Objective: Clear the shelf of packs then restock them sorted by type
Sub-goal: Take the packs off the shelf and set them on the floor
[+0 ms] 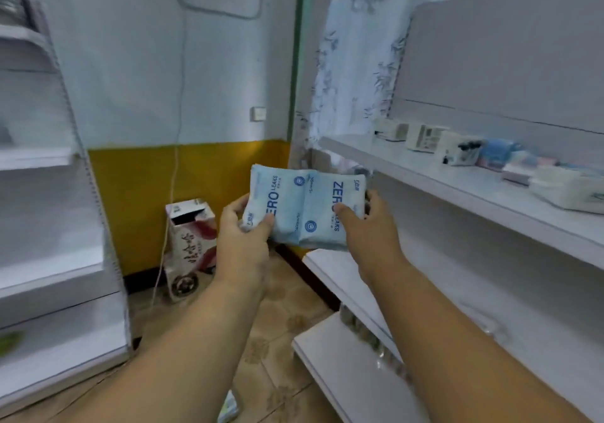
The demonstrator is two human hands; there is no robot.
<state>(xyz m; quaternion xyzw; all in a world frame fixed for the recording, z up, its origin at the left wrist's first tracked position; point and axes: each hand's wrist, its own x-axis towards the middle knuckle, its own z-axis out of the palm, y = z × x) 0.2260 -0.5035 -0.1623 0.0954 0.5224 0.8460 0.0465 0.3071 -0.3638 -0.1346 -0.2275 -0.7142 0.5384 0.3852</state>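
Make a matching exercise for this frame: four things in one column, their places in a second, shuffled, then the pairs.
Things
1. light blue packs
2. red and white carton
3. small white boxes
4. wall switch

Places
A. on the white shelf at right
B. on the pale wall above the yellow band
C. held between the left hand and right hand
D. on the floor by the wall

Pairs: 1-C, 2-D, 3-A, 4-B
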